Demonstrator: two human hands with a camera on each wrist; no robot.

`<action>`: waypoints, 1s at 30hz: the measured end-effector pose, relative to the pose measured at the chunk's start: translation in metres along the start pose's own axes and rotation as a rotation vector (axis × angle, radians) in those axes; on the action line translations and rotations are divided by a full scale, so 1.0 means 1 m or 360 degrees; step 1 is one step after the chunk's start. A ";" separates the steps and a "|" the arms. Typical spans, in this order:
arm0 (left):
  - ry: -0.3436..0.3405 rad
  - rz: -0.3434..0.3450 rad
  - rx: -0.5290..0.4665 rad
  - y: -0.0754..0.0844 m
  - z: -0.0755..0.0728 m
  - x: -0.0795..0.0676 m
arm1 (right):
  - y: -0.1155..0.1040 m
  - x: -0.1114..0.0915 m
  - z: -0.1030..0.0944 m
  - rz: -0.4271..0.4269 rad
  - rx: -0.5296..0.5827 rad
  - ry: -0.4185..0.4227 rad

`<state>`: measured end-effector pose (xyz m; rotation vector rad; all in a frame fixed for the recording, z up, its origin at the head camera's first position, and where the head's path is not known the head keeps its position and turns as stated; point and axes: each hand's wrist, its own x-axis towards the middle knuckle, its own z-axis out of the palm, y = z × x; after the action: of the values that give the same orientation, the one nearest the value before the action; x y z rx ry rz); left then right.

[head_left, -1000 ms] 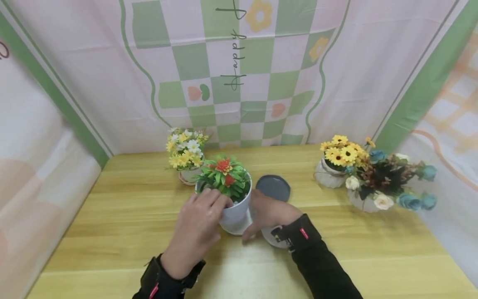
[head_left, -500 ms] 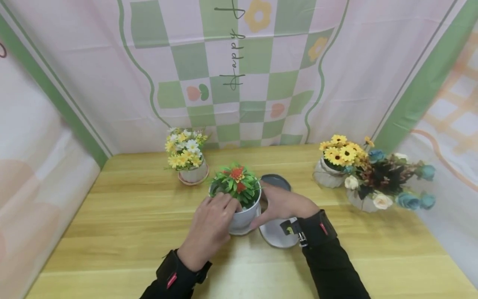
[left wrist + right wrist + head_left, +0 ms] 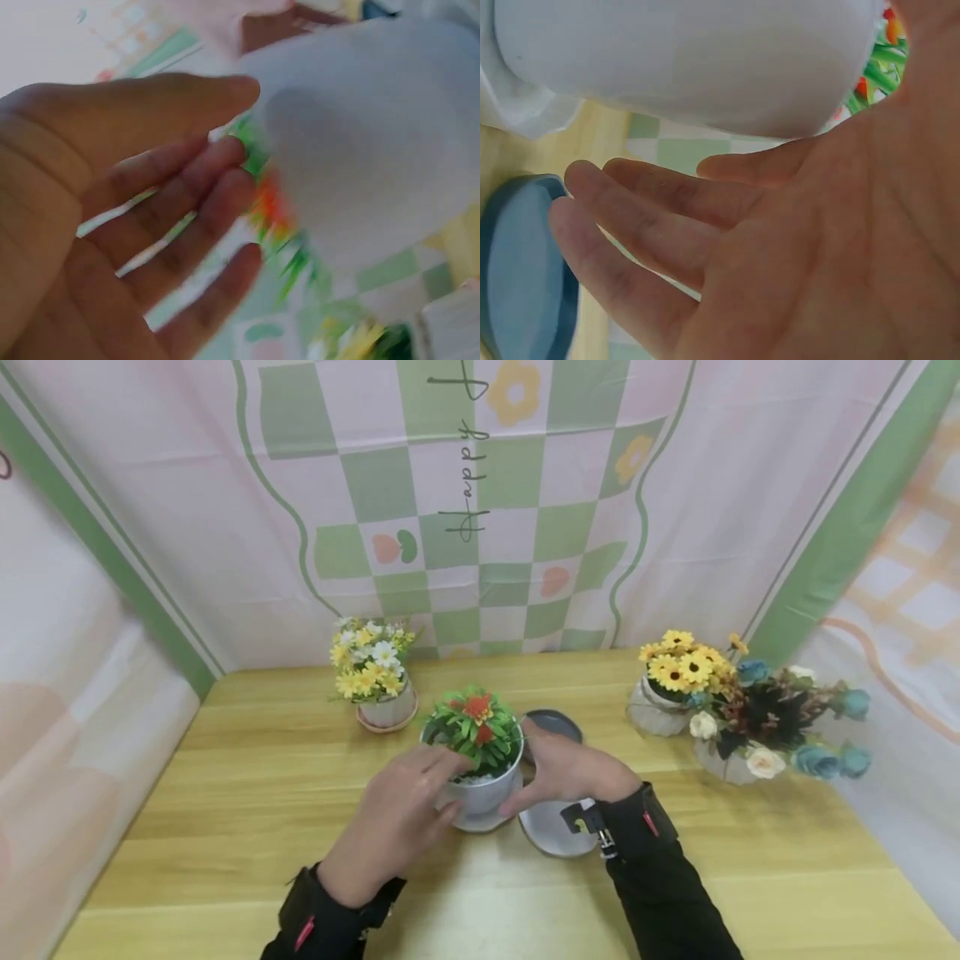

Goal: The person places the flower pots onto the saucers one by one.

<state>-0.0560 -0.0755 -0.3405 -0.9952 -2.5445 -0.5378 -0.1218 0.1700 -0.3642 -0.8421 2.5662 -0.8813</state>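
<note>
A white pot [image 3: 482, 793] holding a green plant with red-orange flowers [image 3: 474, 720] stands upright on a white saucer [image 3: 480, 824] at mid-table. My left hand [image 3: 397, 810] is at the pot's near left side with its fingers loosely bent. In the left wrist view, nothing lies between that thumb and the fingers, beside the blurred white pot [image 3: 367, 142]. Along the pot's right side is my right hand [image 3: 573, 770], thumb toward the front. Its fingers are extended beside the pot [image 3: 690, 60] in the right wrist view; whether they touch it is unclear.
Right of the pot lie a dark grey saucer [image 3: 557, 723] and a pale grey saucer [image 3: 555, 833], partly behind my right hand. Yellow-white flowers in a pot [image 3: 386, 710] stand at back left. Yellow daisies [image 3: 684, 668] and a blue-and-cream bouquet [image 3: 787, 735] stand at right.
The pot moved right and toward me with both hands, between the first two frames. Since then my left hand has let go of its rim and drawn left, while the pot stays put.
</note>
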 end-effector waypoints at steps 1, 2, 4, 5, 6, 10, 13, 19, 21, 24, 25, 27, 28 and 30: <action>0.0003 -0.0059 -0.0018 -0.002 -0.006 -0.003 | 0.000 -0.001 0.000 0.0004 0.0013 0.0007; -0.0005 -0.0138 -0.0022 -0.003 -0.011 -0.005 | -0.001 -0.001 0.000 -0.0004 0.0033 0.0011; -0.0070 -0.0322 -0.0016 -0.008 -0.019 -0.011 | -0.001 -0.002 -0.001 -0.0027 0.0050 0.0026; -0.0135 -0.0418 -0.0014 -0.012 -0.022 -0.014 | 0.000 -0.002 -0.001 -0.0043 0.0055 0.0032; -0.0232 -0.0522 -0.0016 -0.016 -0.023 -0.016 | 0.000 -0.002 -0.001 -0.0046 0.0054 0.0034; -0.0713 -0.0759 -0.0143 -0.038 -0.006 -0.018 | 0.003 0.000 0.002 -0.0021 0.0007 0.0017; -0.0827 -0.0682 -0.0404 -0.054 0.021 -0.017 | 0.006 0.003 0.008 0.0001 -0.0042 0.0001; -0.0582 -0.0407 -0.0818 -0.065 0.060 -0.016 | 0.010 0.010 0.016 -0.0074 -0.0037 -0.0029; -0.0576 -0.0493 -0.0781 -0.063 0.064 -0.017 | 0.011 0.010 0.016 -0.0032 -0.0046 -0.0031; -0.0565 -0.0610 -0.0724 -0.061 0.066 -0.017 | 0.012 0.011 0.016 0.0055 -0.0078 -0.0023; -0.0555 -0.0627 -0.0719 -0.061 0.067 -0.017 | 0.012 0.011 0.016 0.0083 -0.0089 -0.0017; -0.0532 -0.0634 -0.0711 -0.060 0.069 -0.016 | 0.012 0.011 0.016 0.0134 -0.0111 -0.0008; -0.0523 -0.0634 -0.0702 -0.060 0.070 -0.016 | 0.011 0.010 0.017 0.0162 -0.0119 -0.0007; -0.0512 -0.0629 -0.0686 -0.059 0.072 -0.016 | 0.011 0.009 0.019 0.0217 -0.0134 0.0002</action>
<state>-0.1001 -0.0911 -0.4230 -0.7500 -3.0112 -1.1599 -0.1255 0.1626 -0.3860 -0.6795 2.6415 -0.7384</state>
